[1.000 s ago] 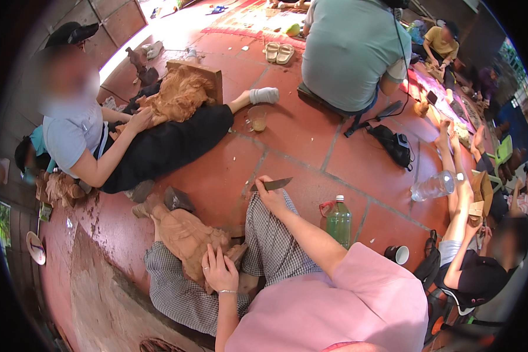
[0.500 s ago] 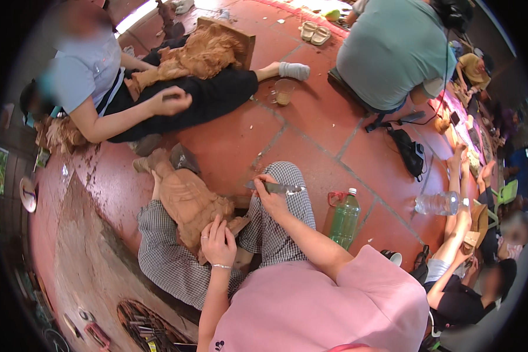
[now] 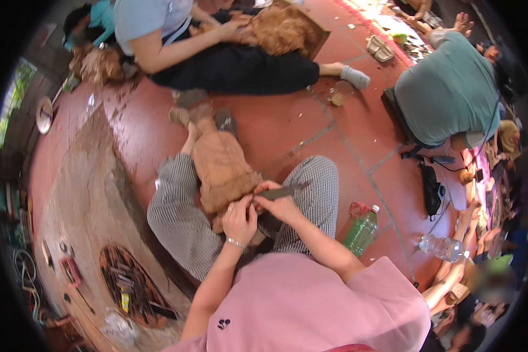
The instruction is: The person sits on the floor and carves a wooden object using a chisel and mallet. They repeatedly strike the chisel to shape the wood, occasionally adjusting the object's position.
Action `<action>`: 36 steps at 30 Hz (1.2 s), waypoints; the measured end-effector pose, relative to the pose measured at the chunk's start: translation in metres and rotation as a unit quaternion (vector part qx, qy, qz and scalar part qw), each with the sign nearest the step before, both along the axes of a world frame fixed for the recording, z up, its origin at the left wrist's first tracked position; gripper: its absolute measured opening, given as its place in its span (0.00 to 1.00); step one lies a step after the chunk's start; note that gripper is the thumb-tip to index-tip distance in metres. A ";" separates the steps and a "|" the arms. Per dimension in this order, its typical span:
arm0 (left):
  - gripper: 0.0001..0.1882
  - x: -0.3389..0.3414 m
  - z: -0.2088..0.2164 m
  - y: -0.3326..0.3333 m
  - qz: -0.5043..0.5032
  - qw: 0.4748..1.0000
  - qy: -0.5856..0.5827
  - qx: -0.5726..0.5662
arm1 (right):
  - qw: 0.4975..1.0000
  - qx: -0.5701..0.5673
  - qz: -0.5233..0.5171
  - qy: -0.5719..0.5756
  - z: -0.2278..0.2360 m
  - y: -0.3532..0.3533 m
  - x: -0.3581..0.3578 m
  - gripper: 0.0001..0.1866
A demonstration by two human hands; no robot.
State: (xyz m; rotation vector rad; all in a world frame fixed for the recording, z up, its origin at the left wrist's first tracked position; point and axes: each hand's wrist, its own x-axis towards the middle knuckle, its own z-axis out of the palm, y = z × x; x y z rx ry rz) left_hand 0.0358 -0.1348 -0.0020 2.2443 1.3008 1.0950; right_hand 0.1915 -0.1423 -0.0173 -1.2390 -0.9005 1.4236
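A tan-brown sculpted figure (image 3: 222, 157) lies between my legs, its broad end toward me; whether it is clay or wood I cannot tell. My right hand (image 3: 277, 205) grips a flat, dark, blade-like tool (image 3: 287, 192), its far end pointing right over my knee. Close against it is my left hand (image 3: 239, 222), fingers bent and pinched together near the tool's inner end. What the left fingertips hold is hidden. Both hands are just at the figure's near edge.
To the left stands a big wooden slab (image 3: 82, 193) with a basket of tools (image 3: 108, 255) and a plastic bag (image 3: 120, 326). A green bottle (image 3: 361, 232) and a clear bottle (image 3: 440, 247) lie right. Ahead, a seated person handles another sculpture (image 3: 284, 29); a plastic cup (image 3: 339, 94) is near their foot.
My right hand has come down and left with the tool, meeting my left hand at the figure. The view has shifted. The person ahead now has a hand on their sculpture.
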 end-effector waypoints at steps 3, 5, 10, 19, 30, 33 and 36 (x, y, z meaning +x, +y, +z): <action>0.18 0.001 0.000 0.003 0.002 0.993 0.114 0.025 | 0.991 0.041 -0.018 -0.124 0.002 0.010 -0.002 0.11; 0.17 0.004 -0.003 0.004 0.005 0.991 0.126 0.033 | 0.993 -0.017 -0.021 -0.115 0.012 0.010 -0.001 0.13; 0.17 0.003 0.001 0.002 0.002 0.992 0.110 0.064 | 0.993 -0.057 -0.040 -0.091 -0.024 0.003 0.006 0.14; 0.24 -0.003 -0.004 0.001 -0.020 0.992 0.080 0.091 | 0.995 -0.089 0.002 -0.046 0.004 0.029 0.007 0.14; 0.24 -0.002 -0.007 -0.001 -0.046 0.988 0.135 0.053 | 0.991 -0.131 0.000 0.039 0.012 0.038 0.017 0.14; 0.23 -0.001 -0.002 0.000 -0.071 0.984 0.166 0.012 | 0.987 -0.146 -0.064 0.035 0.006 0.041 0.008 0.13; 0.24 -0.003 0.003 0.001 -0.111 0.974 0.194 -0.032 | 0.983 -0.180 -0.018 0.037 -0.002 0.043 0.027 0.17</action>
